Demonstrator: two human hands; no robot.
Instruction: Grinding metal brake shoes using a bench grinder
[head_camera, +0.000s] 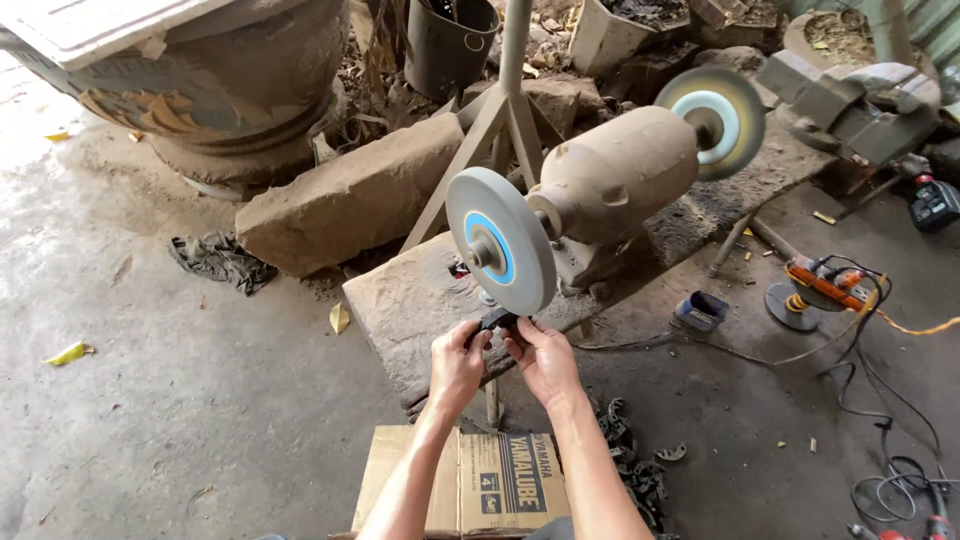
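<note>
A dusty bench grinder (610, 180) stands on a stone slab (420, 300), with a grey wheel (498, 242) at its near end and a second wheel (715, 118) at the far end. My left hand (455, 362) and my right hand (540, 355) together grip a small dark metal piece (497, 320). The piece is held up against the lower rim of the near wheel. Both hands have their fingers closed around it.
A cardboard box (480, 482) lies below my arms, with dark metal parts (635, 465) heaped to its right. An orange power tool (825, 285) and tangled cables (890, 440) sit on the floor at right. A stone block (350, 195) and a large pot (220, 90) stand behind.
</note>
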